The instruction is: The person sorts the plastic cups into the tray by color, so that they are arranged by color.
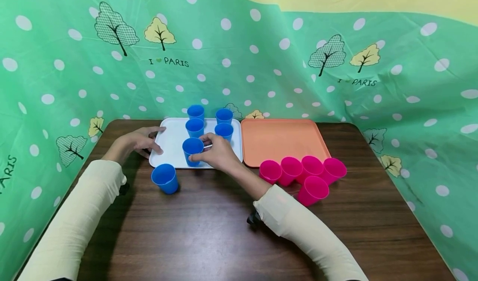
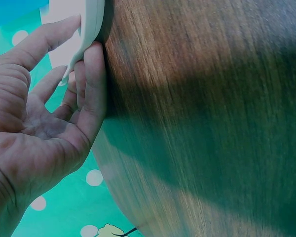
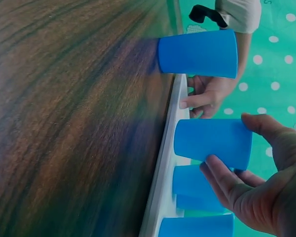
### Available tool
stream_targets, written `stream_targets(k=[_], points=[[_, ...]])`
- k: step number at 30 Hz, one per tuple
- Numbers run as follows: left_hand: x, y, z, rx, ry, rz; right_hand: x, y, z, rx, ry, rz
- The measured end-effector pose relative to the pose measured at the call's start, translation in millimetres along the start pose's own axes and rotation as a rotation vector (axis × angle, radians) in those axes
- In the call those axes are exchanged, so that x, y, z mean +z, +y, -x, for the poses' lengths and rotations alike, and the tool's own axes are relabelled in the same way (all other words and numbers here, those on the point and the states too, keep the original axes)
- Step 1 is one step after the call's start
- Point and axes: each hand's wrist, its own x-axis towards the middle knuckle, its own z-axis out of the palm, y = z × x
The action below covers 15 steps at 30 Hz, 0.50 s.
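Observation:
My right hand (image 1: 221,151) holds a blue cup (image 3: 209,143) near its rim, thumb on one side and fingers on the other. That cup stands upright at the front of the white tray (image 1: 169,142). Behind it, several more blue cups (image 1: 195,127) stand in two columns. At the tray's left end, my left hand (image 1: 140,141) grips the edge; the left wrist view shows the thumb on the rim (image 2: 91,29) and fingers curled at its outer side. Another blue cup (image 1: 165,179) stands on the table just in front of the tray's left corner.
An orange tray (image 1: 284,142) lies against the white tray's right side. Several pink cups (image 1: 313,190) stand in a cluster at its front edge, close to my right forearm. A green patterned cloth (image 1: 239,57) hangs behind the brown wooden table (image 1: 194,235).

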Motion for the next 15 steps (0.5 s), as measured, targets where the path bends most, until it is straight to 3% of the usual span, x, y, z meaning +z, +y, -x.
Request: stream_targets(k=[15], points=[[0.3,0.2,-1.3,-0.014,0.010,-0.012,7,-1,-14,0.036,0.068,0.023]])
